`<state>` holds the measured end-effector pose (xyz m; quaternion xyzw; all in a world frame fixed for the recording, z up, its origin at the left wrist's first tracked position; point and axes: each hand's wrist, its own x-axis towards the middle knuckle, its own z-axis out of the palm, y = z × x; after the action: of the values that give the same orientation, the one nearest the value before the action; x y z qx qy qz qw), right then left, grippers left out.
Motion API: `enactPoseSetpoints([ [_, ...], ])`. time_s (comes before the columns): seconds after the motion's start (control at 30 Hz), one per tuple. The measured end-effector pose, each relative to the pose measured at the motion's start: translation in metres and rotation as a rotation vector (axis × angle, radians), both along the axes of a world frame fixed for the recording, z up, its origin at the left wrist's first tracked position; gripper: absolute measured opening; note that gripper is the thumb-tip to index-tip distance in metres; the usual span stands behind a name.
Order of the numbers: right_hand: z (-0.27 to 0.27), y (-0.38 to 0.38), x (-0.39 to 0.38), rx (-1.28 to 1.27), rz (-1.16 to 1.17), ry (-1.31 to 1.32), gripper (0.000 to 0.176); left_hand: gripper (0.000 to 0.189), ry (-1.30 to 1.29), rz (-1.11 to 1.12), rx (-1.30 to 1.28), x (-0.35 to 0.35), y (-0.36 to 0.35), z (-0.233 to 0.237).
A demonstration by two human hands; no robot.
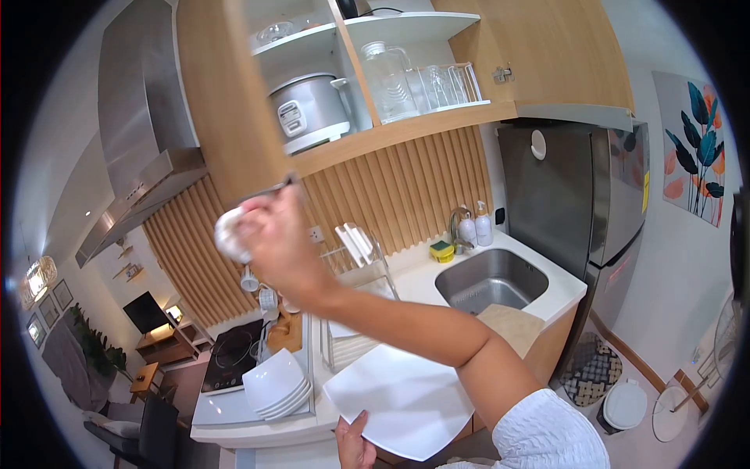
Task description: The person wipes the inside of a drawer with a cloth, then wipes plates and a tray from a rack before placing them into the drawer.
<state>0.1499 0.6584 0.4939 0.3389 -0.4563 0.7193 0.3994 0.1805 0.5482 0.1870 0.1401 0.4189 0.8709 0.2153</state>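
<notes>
My left hand [356, 444] grips the near edge of a large white square plate [402, 399], thumb on top. My right arm reaches across the view. My right hand [273, 238], smeared by motion, is closed around a crumpled white cloth [230, 234], with its fingers beside the dark handle [283, 186] at the lower edge of an open wooden cabinet door [226, 102]. A stack of several white square plates [277, 383] stands on the counter left of the held plate. Behind my forearm a metal dish rack [375, 273] is partly hidden.
A rice cooker [312, 109], a glass pitcher [387, 82] and drinking glasses [445, 86] fill the open cabinet. The sink [492, 280] lies right, with a yellow-green sponge [441, 251] and soap bottles [483, 227] behind. An induction hob [234, 356] is left; a fridge [547, 187] stands right.
</notes>
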Motion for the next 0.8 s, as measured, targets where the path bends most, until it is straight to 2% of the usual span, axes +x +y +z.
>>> enactPoseSetpoints([
  [0.13, 0.004, -0.099, 0.0, 0.081, 0.046, -0.029, 0.026, 0.045, -0.033, 0.023, -0.018, 0.024, -0.025, 0.007],
  [0.23, 0.007, -0.143, -0.005, 0.124, 0.006, -0.082, 0.019, 0.039, -0.06, 0.01, 0.01, 0.032, -0.042, 0.005],
  [0.3, 0.009, -0.162, -0.003, 0.129, -0.053, -0.072, 0.019, 0.04, -0.058, 0.02, 0.034, 0.037, -0.05, 0.008],
  [0.4, 0.011, -0.173, -0.007, 0.119, -0.02, -0.113, 0.02, 0.042, -0.053, 0.043, 0.079, 0.041, -0.06, 0.007],
  [0.43, 0.009, -0.17, -0.011, 0.16, -0.032, -0.131, 0.028, 0.043, -0.052, 0.054, 0.098, 0.041, -0.062, 0.006],
  [0.47, 0.003, -0.167, -0.007, 0.165, -0.033, -0.132, 0.028, 0.043, -0.054, 0.053, 0.103, 0.04, -0.063, 0.006],
  [0.53, -0.021, -0.152, 0.009, 0.26, -0.029, -0.111, 0.033, 0.043, -0.065, 0.091, 0.118, 0.038, -0.064, 0.005],
  [0.6, -0.068, -0.118, 0.02, 0.699, -0.376, 0.085, 0.033, 0.041, -0.059, 0.133, 0.137, 0.044, -0.063, 0.016],
  [0.63, -0.101, -0.103, 0.024, 0.753, -0.419, 0.027, 0.029, 0.039, -0.05, 0.179, 0.154, 0.046, -0.063, 0.019],
  [0.67, -0.131, -0.085, 0.034, 0.925, -0.653, 0.101, 0.031, 0.039, -0.052, 0.181, 0.16, 0.043, -0.062, 0.017],
  [0.7, -0.174, -0.065, 0.04, 1.02, -0.679, 0.01, 0.031, 0.039, -0.043, 0.181, 0.161, 0.039, -0.061, 0.013],
  [0.73, -0.189, -0.054, 0.066, 1.214, -0.661, -0.283, 0.034, 0.041, -0.032, 0.18, 0.163, 0.034, -0.059, 0.01],
  [0.8, -0.245, -0.033, 0.083, 1.223, -0.527, -0.314, 0.035, 0.041, -0.013, 0.159, 0.204, 0.031, -0.047, 0.009],
])
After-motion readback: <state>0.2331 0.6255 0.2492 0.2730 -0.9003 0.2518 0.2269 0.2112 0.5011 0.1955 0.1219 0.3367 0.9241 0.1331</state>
